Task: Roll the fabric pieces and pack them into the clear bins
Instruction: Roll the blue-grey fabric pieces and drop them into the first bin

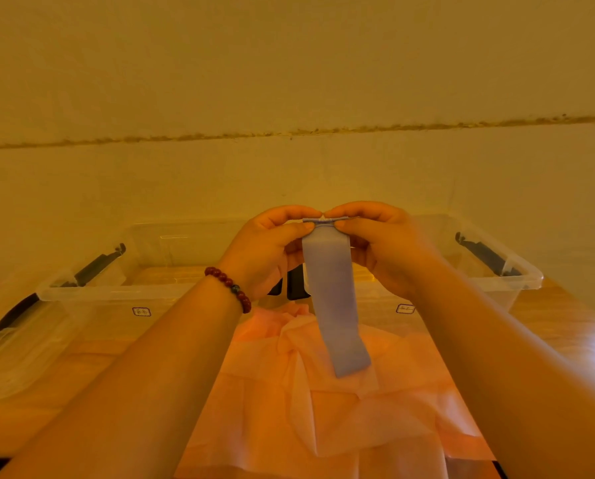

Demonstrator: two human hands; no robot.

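A narrow blue-grey fabric strip (334, 299) hangs in the air at the centre of the head view. My left hand (268, 250) and my right hand (382, 243) pinch its top end between thumbs and fingers, fingertips almost touching; its free end dangles over a heap of pink fabric (323, 409) on the table. Behind the hands stand two clear bins side by side, the left bin (116, 292) and the right bin (517, 281). Both bins are open at the top; I see no fabric inside them.
Black latch handles stick out from the left bin's side (92, 267) and the right bin's side (486, 254). A bin lid (16, 344) lies at the left. The wooden table (565, 326) meets a plain wall (289, 98) right behind the bins.
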